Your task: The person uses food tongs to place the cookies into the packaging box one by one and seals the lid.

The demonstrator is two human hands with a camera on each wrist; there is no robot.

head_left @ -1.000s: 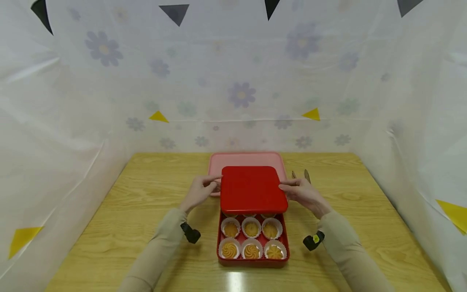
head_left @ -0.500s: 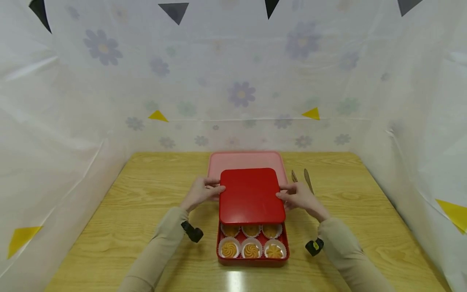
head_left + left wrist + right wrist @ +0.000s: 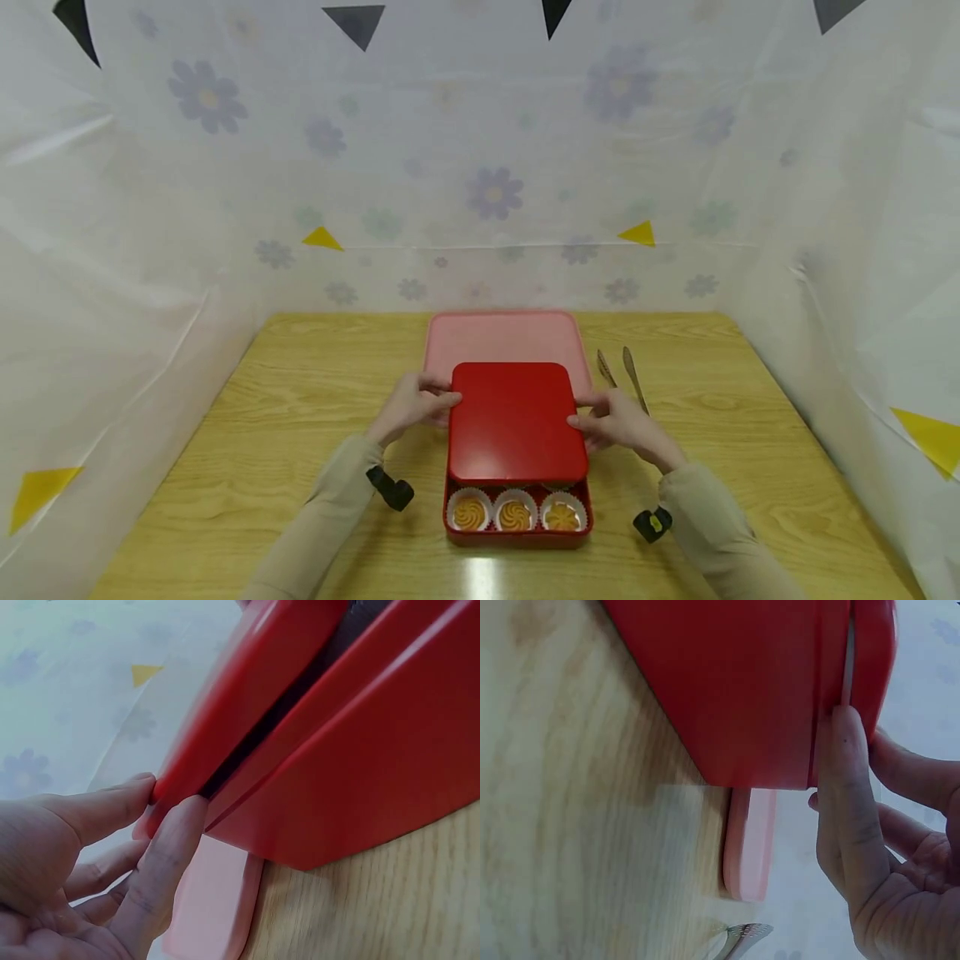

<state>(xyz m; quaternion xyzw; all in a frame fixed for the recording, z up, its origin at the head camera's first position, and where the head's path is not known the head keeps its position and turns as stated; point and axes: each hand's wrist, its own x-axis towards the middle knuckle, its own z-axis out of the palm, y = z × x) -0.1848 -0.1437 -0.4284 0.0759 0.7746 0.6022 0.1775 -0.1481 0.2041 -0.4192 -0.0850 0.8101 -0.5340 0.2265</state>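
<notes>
A red lid (image 3: 517, 423) lies over most of a red rectangular box (image 3: 517, 540), leaving the near end uncovered. Swirled cookies (image 3: 515, 515) in white paper cups show in the uncovered row. My left hand (image 3: 408, 408) pinches the lid's left edge toward its far end. At the opposite side, my right hand (image 3: 624, 425) holds the right edge between thumb and fingers. From the left wrist, a dark gap separates the lid (image 3: 232, 697) from the box wall (image 3: 360, 765). In the right wrist view, fingertips (image 3: 847, 731) lie at the narrow gap under the lid.
A pink tray (image 3: 502, 329) lies behind the box, partly hidden by the lid. Two slim metal pieces of cutlery (image 3: 634, 377) lie right of the tray, partly behind my right hand. Wooden tabletop (image 3: 315, 358) stretches to both sides, and patterned white sheeting (image 3: 405, 192) encloses it.
The lid has moved toward me and lower over the box, covering the middle row of cookies. Both hands have travelled with it, keeping their hold on its sides.
</notes>
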